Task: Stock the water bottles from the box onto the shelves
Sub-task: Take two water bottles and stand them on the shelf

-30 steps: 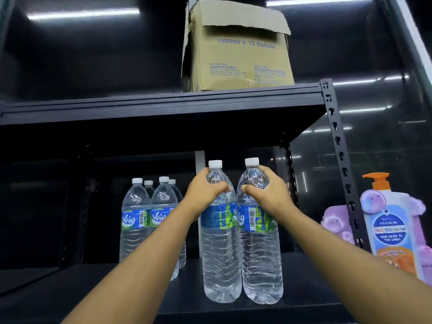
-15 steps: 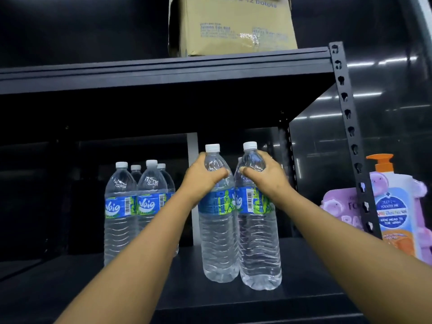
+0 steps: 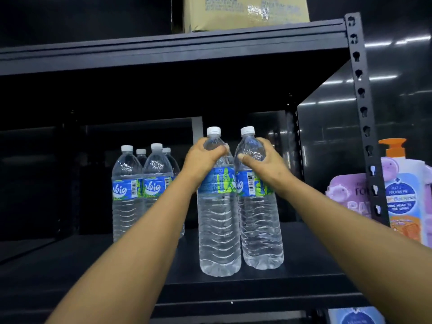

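Two clear water bottles with white caps and blue-green labels stand side by side on the black shelf board (image 3: 304,256). My left hand (image 3: 201,160) grips the shoulder of the left bottle (image 3: 218,230). My right hand (image 3: 264,162) grips the shoulder of the right bottle (image 3: 261,230). Both bottles rest upright near the shelf's front edge and touch each other. To their left, further back, stands a cluster of several matching bottles (image 3: 140,188). The cardboard box (image 3: 243,12) sits on the upper shelf, cut off by the frame's top.
A black perforated upright post (image 3: 362,108) marks the rack's right corner. Beyond it stand a pump bottle with an orange top (image 3: 402,190) and purple packaging (image 3: 348,197). The upper shelf beam (image 3: 163,50) runs overhead. The left half of the shelf is dark.
The view has tilted down, so the box has slid up out of frame. Both hands keep their grip, and the two bottles have moved slightly deeper onto the shelf.
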Tool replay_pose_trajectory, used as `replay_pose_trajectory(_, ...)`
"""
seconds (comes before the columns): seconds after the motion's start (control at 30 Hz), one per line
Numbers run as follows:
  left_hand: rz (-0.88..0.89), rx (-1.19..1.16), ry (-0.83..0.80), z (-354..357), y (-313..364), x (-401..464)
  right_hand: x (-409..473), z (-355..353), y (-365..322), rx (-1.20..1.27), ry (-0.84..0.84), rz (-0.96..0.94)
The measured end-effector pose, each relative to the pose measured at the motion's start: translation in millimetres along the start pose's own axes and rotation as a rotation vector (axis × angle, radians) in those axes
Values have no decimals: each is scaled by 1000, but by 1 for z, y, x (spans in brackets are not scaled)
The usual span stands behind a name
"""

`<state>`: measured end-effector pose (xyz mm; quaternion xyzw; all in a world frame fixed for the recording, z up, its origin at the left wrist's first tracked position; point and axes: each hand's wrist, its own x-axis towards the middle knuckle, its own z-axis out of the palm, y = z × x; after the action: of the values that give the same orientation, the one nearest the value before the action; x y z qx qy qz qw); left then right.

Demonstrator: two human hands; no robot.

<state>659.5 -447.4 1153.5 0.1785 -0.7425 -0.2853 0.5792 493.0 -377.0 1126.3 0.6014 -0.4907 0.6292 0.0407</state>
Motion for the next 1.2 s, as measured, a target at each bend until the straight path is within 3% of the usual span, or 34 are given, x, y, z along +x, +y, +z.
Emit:
replay_pose_trajectory(0.27,48,39,117,11,-17,-34,-28,4,7,41,21,4)
replay_pose_trajectory(0.53,1,43,106,15,-37,-85,-56,13,27,23,53,58)
replay_pose_trajectory(0.77,-75,58,1,13,-60,-124,-89,14,39,-9,-24,122)
replay_pose_trajectory(1.0,-109,226,-34,7,-71,-153,-118,12,47,-8,-103,157)
replay_pose_trajectory(1.2,-116,230,-92,4,-69,-156,-124,12,49,-35,-85,176)
